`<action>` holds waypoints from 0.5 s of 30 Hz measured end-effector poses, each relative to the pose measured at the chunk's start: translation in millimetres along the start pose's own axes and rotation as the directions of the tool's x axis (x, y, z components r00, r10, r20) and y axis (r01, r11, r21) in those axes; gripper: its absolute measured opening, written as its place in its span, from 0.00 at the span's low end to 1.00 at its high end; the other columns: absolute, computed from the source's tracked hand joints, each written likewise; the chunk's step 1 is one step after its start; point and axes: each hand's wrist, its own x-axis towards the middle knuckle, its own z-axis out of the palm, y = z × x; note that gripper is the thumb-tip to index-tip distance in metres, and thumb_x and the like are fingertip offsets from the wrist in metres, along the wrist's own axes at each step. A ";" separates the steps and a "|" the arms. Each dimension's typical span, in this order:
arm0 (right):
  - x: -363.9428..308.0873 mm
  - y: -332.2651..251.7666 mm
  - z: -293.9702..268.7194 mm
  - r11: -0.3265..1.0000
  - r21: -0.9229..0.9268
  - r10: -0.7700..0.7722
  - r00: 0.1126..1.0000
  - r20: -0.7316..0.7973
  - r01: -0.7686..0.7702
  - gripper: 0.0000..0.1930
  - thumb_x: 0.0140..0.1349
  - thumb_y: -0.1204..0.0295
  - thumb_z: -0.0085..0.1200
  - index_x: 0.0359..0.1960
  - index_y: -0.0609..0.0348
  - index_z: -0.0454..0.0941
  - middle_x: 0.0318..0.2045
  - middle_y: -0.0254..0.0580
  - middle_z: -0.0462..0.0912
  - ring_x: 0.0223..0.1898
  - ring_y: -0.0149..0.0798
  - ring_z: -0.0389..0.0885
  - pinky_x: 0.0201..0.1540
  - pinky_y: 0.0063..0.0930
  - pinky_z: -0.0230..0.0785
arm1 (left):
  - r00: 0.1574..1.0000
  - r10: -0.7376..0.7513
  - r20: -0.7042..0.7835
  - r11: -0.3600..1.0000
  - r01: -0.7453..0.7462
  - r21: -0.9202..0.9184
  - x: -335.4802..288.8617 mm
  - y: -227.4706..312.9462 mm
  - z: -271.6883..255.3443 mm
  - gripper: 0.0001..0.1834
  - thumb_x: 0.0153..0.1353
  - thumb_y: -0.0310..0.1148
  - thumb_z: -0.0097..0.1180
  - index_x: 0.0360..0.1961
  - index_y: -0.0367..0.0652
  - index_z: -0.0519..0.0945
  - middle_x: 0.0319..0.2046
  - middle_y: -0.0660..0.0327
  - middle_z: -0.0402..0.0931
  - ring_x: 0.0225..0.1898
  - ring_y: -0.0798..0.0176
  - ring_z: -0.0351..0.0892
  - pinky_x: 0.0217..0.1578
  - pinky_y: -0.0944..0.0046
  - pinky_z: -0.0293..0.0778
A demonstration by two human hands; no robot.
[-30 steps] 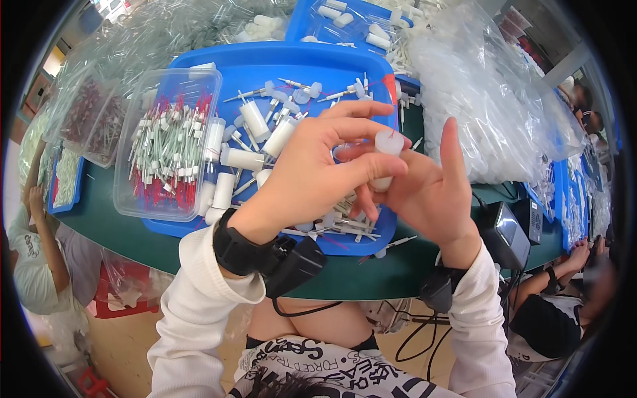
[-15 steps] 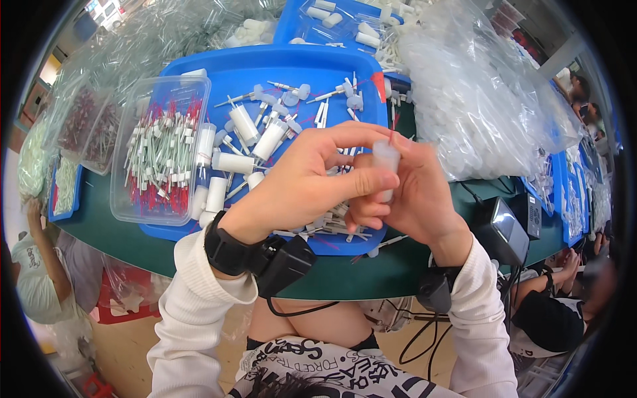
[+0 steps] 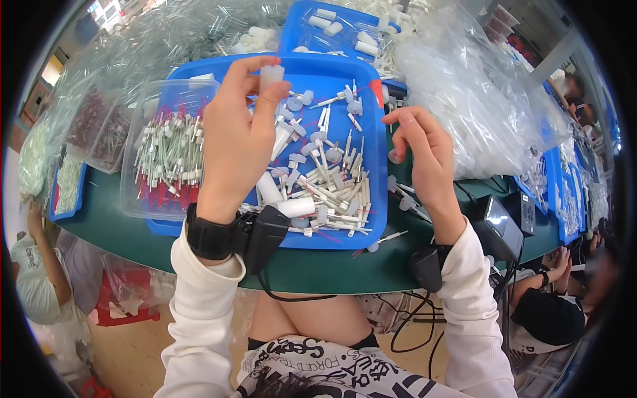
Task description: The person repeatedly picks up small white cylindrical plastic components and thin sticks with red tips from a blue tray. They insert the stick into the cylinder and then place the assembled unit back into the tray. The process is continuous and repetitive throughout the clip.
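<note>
My left hand [image 3: 235, 139] is raised over the left part of the blue tray [image 3: 381, 219]. It pinches a small translucent white plastic cylinder [image 3: 271, 75] between thumb and fingers, and a thin red wire sticks up from its top. My right hand [image 3: 428, 149] hovers beside the tray's right rim, fingers loosely curled and apart, with nothing visible in it. Beneath the hands, the tray holds many thin white-and-metal rods with translucent caps [image 3: 332, 192] and red wires. Several thick white cylinders [image 3: 295, 207] lie among them.
A clear plastic box [image 3: 169, 156] of red-wired rods overlaps the tray's left side. Large clear bags [image 3: 471, 99] lie at the right, near a black box-shaped device [image 3: 499, 229] with cables. Another blue tray [image 3: 292, 33] stands behind. Other people [image 3: 551, 298] sit at both sides.
My hands have parted. The left has moved up and left with the translucent cylinder; the right has let go of it and stays at the tray's right edge.
</note>
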 end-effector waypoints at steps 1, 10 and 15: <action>0.5 0.6 0.2 1.000 -0.001 -0.010 1.000 -0.008 0.010 0.13 0.66 0.65 0.43 0.34 0.62 0.75 0.16 0.26 0.64 0.20 0.20 0.59 0.22 0.17 0.52 | 1.000 -0.002 0.006 1.000 0.002 0.001 0.0 -1.8 0.2 0.15 0.59 0.31 0.53 0.46 0.37 0.73 0.29 0.59 0.80 0.30 0.74 0.74 0.32 0.73 0.66; 13.4 -21.6 36.7 0.669 -0.665 -0.137 0.935 0.328 0.331 0.10 0.53 0.64 0.57 0.26 0.60 0.78 0.22 0.38 0.74 0.26 0.36 0.73 0.30 0.29 0.65 | 0.952 0.301 -0.057 0.821 -0.229 0.523 -1.3 -24.0 -2.4 0.19 0.56 0.34 0.57 0.48 0.39 0.73 0.37 0.53 0.77 0.41 0.55 0.75 0.41 0.62 0.67; 14.9 -11.9 55.2 0.486 -0.806 -0.057 0.933 0.356 0.338 0.13 0.49 0.60 0.58 0.23 0.59 0.80 0.24 0.41 0.76 0.29 0.44 0.75 0.32 0.36 0.67 | 0.976 0.214 -0.037 0.921 -0.189 0.340 2.5 -8.7 -2.7 0.16 0.55 0.33 0.57 0.45 0.42 0.76 0.40 0.56 0.76 0.45 0.58 0.72 0.44 0.63 0.66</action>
